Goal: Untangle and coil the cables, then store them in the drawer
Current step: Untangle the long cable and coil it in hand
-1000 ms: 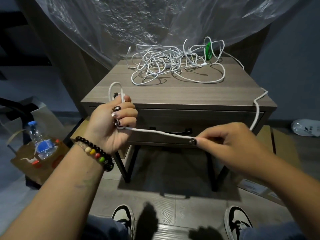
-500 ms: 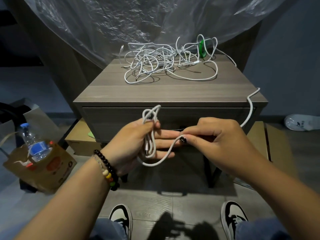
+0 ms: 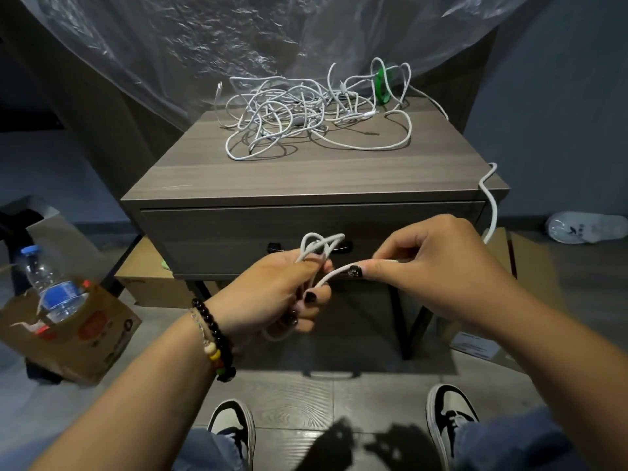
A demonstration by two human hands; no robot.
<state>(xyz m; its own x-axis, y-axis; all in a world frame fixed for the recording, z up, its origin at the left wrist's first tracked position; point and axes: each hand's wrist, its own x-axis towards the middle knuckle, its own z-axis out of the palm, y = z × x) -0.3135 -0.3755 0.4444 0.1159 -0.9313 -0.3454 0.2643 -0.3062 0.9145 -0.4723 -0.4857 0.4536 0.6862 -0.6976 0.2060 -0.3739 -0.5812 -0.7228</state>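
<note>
Now, far left: water bottle (image 3: 51, 287) upright in a cardboard box (image 3: 73, 329) on the floor, well clear of the work. Nightstand (image 3: 204, 185) centre, drawer (image 3: 221, 239) shut, handle partly hidden behind the hands.

Left hand (image 3: 275, 297) closed around a small coil (image 3: 317, 248) of white cable; loops stick up above the fingers, more hang below the palm. Bead bracelet (image 3: 214, 338) on that wrist. Just right of it, right hand (image 3: 431, 263) pinching the free run of the same cable (image 3: 334, 275) between thumb and forefinger, close to the coil, hands nearly touching.

From the pinch, cable runs right and up behind the right hand, reappears at the nightstand's right front corner (image 3: 491, 205) and climbs over the edge toward the far side. Long axis of the slack: near-left to far-right. Right hand nearer the uncoiled length, so feeding falls to it; left only holds and receives.

Tangle (image 3: 306, 113) of white cables on the far part of the top, something green (image 3: 382, 85) at its right end. Join between trailing cable and tangle unclear.

Judged stage: early, first cable partly coiled; snag at the tangle likely if pulled hard.
</note>
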